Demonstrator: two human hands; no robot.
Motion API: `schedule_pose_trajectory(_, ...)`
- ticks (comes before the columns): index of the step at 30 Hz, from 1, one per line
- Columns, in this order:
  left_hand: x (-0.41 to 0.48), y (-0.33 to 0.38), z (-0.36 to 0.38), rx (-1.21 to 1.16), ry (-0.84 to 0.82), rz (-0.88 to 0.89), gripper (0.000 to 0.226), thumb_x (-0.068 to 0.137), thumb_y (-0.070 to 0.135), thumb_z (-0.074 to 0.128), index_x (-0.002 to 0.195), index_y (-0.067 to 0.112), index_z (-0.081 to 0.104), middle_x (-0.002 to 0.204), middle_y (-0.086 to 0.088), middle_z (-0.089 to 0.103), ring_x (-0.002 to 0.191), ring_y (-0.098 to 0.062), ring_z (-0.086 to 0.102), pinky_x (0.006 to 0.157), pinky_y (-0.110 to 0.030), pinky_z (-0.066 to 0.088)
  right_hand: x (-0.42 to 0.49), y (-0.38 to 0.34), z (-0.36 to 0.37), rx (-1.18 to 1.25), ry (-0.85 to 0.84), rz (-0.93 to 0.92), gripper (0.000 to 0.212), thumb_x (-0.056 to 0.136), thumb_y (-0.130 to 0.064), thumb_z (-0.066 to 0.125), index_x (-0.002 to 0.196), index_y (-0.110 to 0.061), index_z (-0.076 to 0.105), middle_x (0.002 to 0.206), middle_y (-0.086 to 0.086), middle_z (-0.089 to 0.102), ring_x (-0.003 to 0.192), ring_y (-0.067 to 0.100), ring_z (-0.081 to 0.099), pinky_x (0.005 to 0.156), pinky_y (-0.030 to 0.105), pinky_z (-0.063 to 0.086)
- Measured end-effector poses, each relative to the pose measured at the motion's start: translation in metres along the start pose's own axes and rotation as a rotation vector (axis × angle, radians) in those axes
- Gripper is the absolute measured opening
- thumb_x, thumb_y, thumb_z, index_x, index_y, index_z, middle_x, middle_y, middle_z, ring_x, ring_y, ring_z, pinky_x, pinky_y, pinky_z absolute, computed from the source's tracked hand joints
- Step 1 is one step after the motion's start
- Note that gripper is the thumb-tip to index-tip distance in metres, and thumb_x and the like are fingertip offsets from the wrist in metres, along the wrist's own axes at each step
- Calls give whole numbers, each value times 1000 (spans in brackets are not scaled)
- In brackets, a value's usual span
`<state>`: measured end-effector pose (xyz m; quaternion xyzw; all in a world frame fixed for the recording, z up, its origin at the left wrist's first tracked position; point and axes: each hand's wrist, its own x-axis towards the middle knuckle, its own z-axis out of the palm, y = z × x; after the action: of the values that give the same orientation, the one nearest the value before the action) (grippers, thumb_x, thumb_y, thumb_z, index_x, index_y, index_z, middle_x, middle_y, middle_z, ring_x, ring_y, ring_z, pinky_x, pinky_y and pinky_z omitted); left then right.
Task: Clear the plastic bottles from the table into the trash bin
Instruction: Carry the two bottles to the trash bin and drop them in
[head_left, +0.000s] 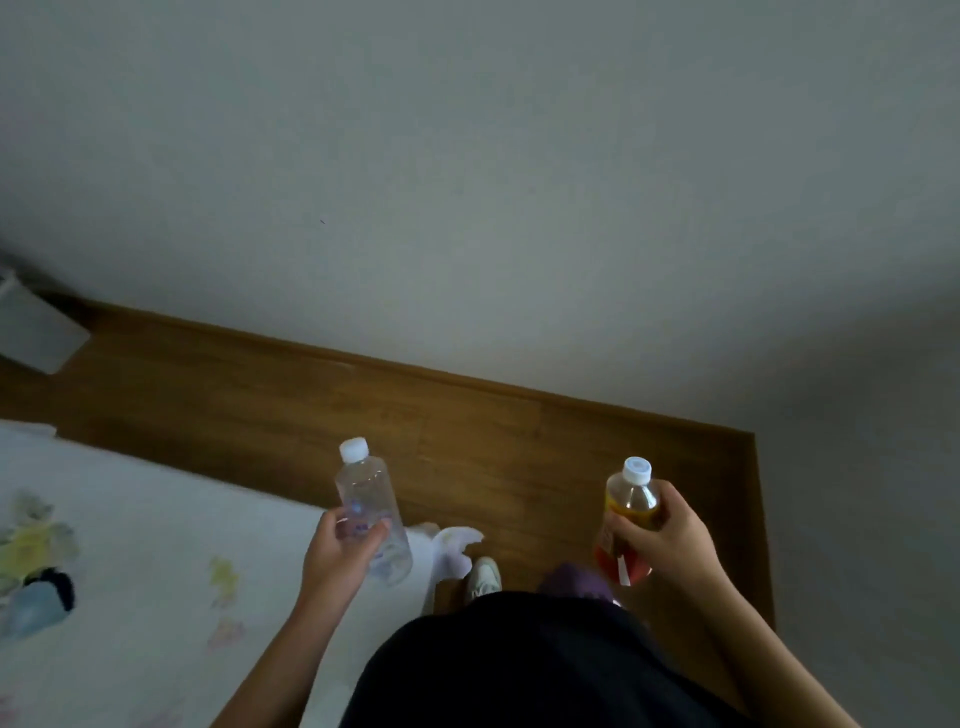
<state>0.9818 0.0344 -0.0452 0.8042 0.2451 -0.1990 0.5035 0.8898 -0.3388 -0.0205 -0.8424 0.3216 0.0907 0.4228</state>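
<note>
My left hand (340, 551) grips a clear plastic bottle (366, 493) with a white cap, held upright over the edge of a white cloth. My right hand (670, 535) grips a second plastic bottle (631, 501) with a white cap, yellow-orange liquid and a red label, held above the wooden floor. Both bottles are in front of my body. No trash bin and no table are in view.
A wooden floor (311, 405) runs along a grey wall (467, 182). A white patterned cloth surface (130, 545) fills the lower left. A grey box-like object (36, 332) stands at the far left by the wall. My white shoe (483, 577) shows below.
</note>
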Motion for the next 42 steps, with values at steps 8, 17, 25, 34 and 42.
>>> schedule_pose_trajectory(8,102,120,25,-24,-83,48,42,83,27,78,117,29,53,103,10,64,88,-3,63,60,-20,50,142,-56,-14,-92,-41,11,63,74,-42,81,126,-19,53,94,-15,58,82,8,59,66,25,51)
schedule_pose_trajectory(17,169,155,-9,-126,231,-136,53,80,30,81,123,11,55,113,-10,67,100,-26,67,87,-37,54,319,-234,34,-122,-397,-225,67,69,-49,80,126,-27,53,111,-6,64,103,19,64,86,37,52)
schedule_pose_trajectory(25,149,118,-60,-309,688,-400,55,71,42,78,111,12,57,105,-9,68,98,-27,67,81,-37,50,360,-431,168,-273,-801,-590,55,67,-51,82,115,-42,56,108,-19,66,102,8,63,89,38,55)
schedule_pose_trajectory(34,184,65,-166,-436,888,-565,55,72,42,75,110,6,57,106,-13,67,98,-31,65,81,-40,48,324,-557,332,-385,-954,-723,57,70,-46,83,118,-37,55,108,-16,67,102,8,63,90,35,54)
schedule_pose_trajectory(42,285,93,-290,-386,838,-409,66,71,53,67,120,10,54,112,-4,63,102,-22,61,85,-33,45,334,-633,416,-456,-876,-693,57,69,-45,84,118,-37,56,104,-18,67,99,8,64,88,37,54)
